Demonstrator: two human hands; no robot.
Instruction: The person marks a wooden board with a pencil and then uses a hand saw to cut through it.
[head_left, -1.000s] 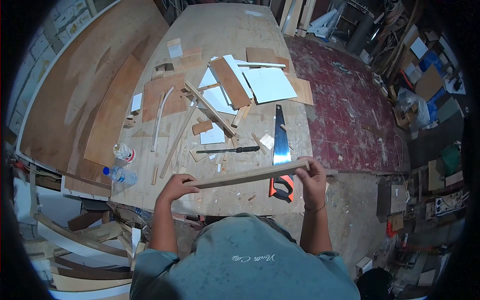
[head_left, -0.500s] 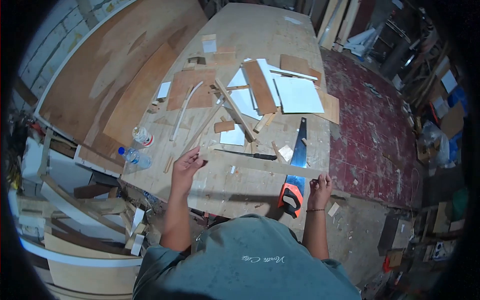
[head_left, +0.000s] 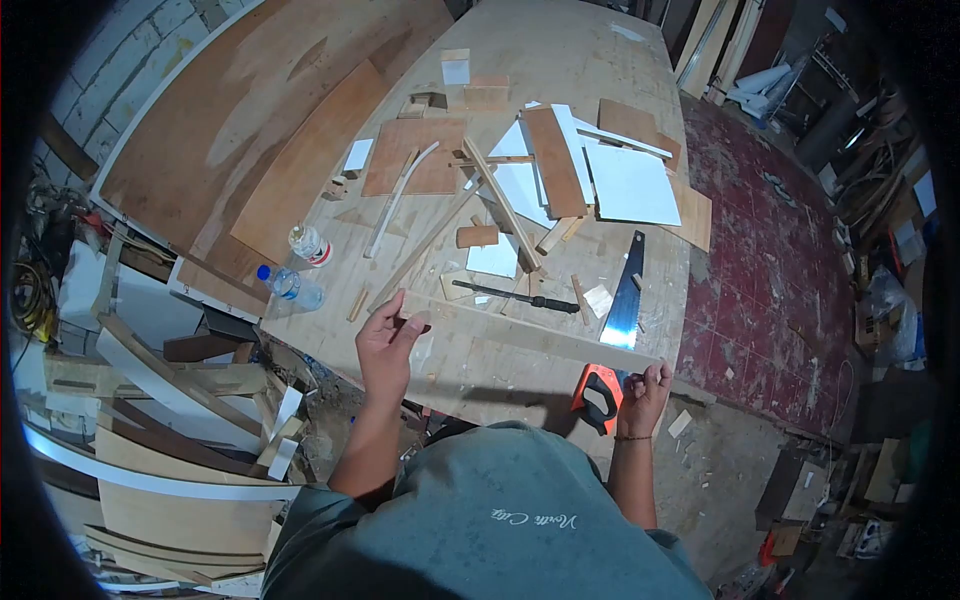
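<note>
A thin, straight wooden strip (head_left: pixel 530 335) is stretched between my two hands above the workbench. My left hand (head_left: pixel 388 345) pinches its left end between thumb and fingers. At the other end, my right hand (head_left: pixel 645 395) grips the strip close to the handle of a handsaw (head_left: pixel 598 398). The saw's blade lies on the bench, pointing away from me, and the strip crosses in front of its lower part. Just beyond the strip lies a narrow tool with a black handle (head_left: pixel 553 303). Its thin blade points left.
White and brown board offcuts (head_left: pixel 630 185) and wooden sticks are heaped mid-bench. A water bottle (head_left: pixel 297 290) and a white glue-like bottle (head_left: pixel 310 246) stand at the left edge. Large plywood sheets (head_left: pixel 250 130) lean on the left; curved wooden pieces (head_left: pixel 170 390) lie below them.
The strip has turned so its broad side shows more, and its left end sits slightly higher. Both hands keep their hold. The view has shifted, moving the bench rightward in the picture.
</note>
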